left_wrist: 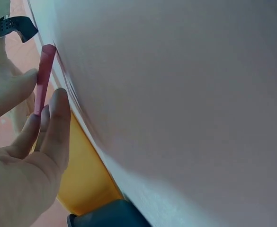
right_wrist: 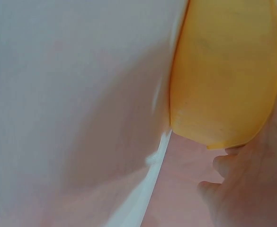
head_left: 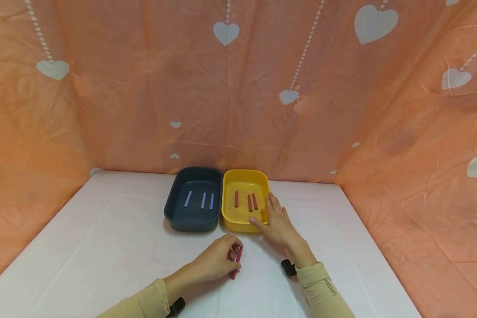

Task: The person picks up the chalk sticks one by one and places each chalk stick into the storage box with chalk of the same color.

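Observation:
My left hand (head_left: 216,260) pinches a slim red stick (head_left: 239,255), chalk-like in shape, between thumb and fingertips, just over the white table. In the left wrist view the same red stick (left_wrist: 45,71) tapers away from the camera. My right hand (head_left: 277,226) rests against the right side of a yellow tray (head_left: 241,227), its fingers extended and the thumb over the front right corner. Three red sticks (head_left: 250,203) lie inside this tray. From the right wrist view, the yellow tray's outer wall (right_wrist: 228,71) is seen beside the right hand (right_wrist: 256,184).
A dark blue tray (head_left: 192,226) stands directly left of the yellow one, with three pale purple sticks (head_left: 203,201) in it. Both trays are near the back edge of the white table (head_left: 103,247). Orange cloth (head_left: 183,88) with white hearts hangs around the table.

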Available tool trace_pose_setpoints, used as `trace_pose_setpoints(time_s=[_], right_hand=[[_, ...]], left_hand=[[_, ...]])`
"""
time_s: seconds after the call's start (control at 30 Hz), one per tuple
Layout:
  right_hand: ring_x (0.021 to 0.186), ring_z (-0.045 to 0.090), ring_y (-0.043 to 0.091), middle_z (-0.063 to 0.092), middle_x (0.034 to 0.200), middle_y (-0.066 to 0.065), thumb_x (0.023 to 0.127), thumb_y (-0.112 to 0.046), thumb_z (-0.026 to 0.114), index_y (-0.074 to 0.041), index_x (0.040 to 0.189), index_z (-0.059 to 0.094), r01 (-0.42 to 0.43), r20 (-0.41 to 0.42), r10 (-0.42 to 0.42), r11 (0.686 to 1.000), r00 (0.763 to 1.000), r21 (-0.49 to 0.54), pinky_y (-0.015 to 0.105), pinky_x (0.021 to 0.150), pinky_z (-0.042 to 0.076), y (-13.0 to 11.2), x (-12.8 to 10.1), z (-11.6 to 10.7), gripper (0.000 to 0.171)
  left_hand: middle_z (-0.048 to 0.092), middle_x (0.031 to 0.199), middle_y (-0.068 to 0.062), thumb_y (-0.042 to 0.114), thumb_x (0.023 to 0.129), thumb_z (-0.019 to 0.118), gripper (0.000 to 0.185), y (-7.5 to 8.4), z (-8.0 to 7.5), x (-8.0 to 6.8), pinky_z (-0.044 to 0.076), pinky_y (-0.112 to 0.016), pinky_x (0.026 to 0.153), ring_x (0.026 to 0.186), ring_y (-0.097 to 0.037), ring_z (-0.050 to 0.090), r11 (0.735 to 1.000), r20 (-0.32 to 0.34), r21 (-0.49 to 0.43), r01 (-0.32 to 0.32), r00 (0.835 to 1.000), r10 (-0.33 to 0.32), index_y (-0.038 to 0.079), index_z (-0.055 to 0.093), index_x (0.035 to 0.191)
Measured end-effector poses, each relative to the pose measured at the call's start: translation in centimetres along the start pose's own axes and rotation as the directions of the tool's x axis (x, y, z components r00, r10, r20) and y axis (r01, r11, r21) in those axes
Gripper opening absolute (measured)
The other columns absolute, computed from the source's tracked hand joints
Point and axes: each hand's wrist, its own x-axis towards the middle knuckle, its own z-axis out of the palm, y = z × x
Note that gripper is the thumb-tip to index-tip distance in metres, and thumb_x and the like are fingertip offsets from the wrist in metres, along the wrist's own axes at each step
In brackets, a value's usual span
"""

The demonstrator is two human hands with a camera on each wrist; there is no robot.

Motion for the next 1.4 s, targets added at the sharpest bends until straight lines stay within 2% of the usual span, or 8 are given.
trace_pose_setpoints(time_s=[0.23, 0.53, 0.77, 1.1, 1.3, 1.4], right_hand=[[0.159, 0.009, 0.041, 0.003, 0.173, 0.021, 0.1, -0.059, 0.06, 0.005, 0.163, 0.013, -0.014, 0.007, 0.014, 1.0, 1.0, 0.0, 0.059, 0.126, 0.009, 0.0, 0.0, 0.0, 0.102], [0.159, 0.008, 0.04, 0.004, 0.173, 0.021, 0.1, -0.059, 0.06, 0.005, 0.163, 0.013, -0.015, 0.006, 0.015, 1.0, 1.0, -0.002, 0.059, 0.126, 0.009, 0.0, 0.0, 0.1, 0.102], [0.159, 0.009, 0.04, 0.005, 0.173, 0.021, 0.099, -0.059, 0.061, 0.005, 0.163, 0.013, -0.019, 0.004, 0.019, 1.0, 1.0, -0.002, 0.059, 0.126, 0.009, 0.1, -0.1, 0.1, 0.103], [0.159, 0.009, 0.039, 0.004, 0.173, 0.02, 0.099, -0.06, 0.061, 0.005, 0.163, 0.013, -0.016, 0.004, 0.016, 1.0, 1.0, 0.002, 0.059, 0.126, 0.009, 0.1, -0.1, 0.0, 0.103], [0.159, 0.009, 0.04, 0.004, 0.173, 0.021, 0.1, -0.057, 0.061, 0.007, 0.162, 0.014, -0.012, 0.005, 0.012, 1.0, 1.0, 0.011, 0.06, 0.126, 0.009, 0.1, -0.1, 0.0, 0.101], [0.158, 0.01, 0.041, 0.006, 0.173, 0.021, 0.1, -0.057, 0.061, 0.007, 0.162, 0.015, -0.008, 0.001, 0.008, 1.0, 1.0, 0.01, 0.061, 0.125, 0.01, 0.1, -0.1, 0.1, 0.101]], left_hand=[[0.062, 0.1, -0.003, -0.004, 0.084, 0.081, 0.034, 0.0, 0.0, 0.1, 0.054, -0.025, 0.075, 0.086, -0.013, 0.063, 0.992, 0.007, -0.125, -0.001, 1.0, 0.002, 0.003, 0.064, 0.113], [0.062, 0.1, -0.002, -0.004, 0.086, 0.08, 0.031, 0.0, 0.1, 0.3, 0.054, -0.024, 0.074, 0.085, -0.01, 0.063, 0.987, 0.012, -0.155, 0.032, 0.999, -0.031, 0.004, 0.065, 0.112], [0.063, 0.099, -0.004, -0.006, 0.086, 0.077, 0.03, -0.1, -0.1, 0.2, 0.055, -0.023, 0.071, 0.085, -0.012, 0.064, 0.977, -0.012, -0.211, 0.024, 1.0, -0.027, 0.003, 0.064, 0.112], [0.063, 0.103, -0.006, -0.003, 0.089, 0.074, 0.027, 0.1, -1.1, 0.9, 0.056, -0.022, 0.074, 0.092, -0.017, 0.065, 0.966, -0.143, -0.257, -0.026, 0.99, -0.011, 0.003, 0.063, 0.113], [0.065, 0.101, -0.005, -0.002, 0.09, 0.074, 0.025, 0.3, -1.9, 1.6, 0.056, -0.023, 0.079, 0.088, -0.016, 0.066, 0.963, -0.272, -0.256, -0.081, 0.962, 0.009, 0.004, 0.063, 0.111], [0.066, 0.102, -0.006, -0.001, 0.09, 0.073, 0.024, 0.3, -2.4, 2.3, 0.056, -0.024, 0.079, 0.087, -0.016, 0.066, 0.956, -0.311, -0.28, -0.086, 0.95, -0.006, 0.003, 0.064, 0.111]])
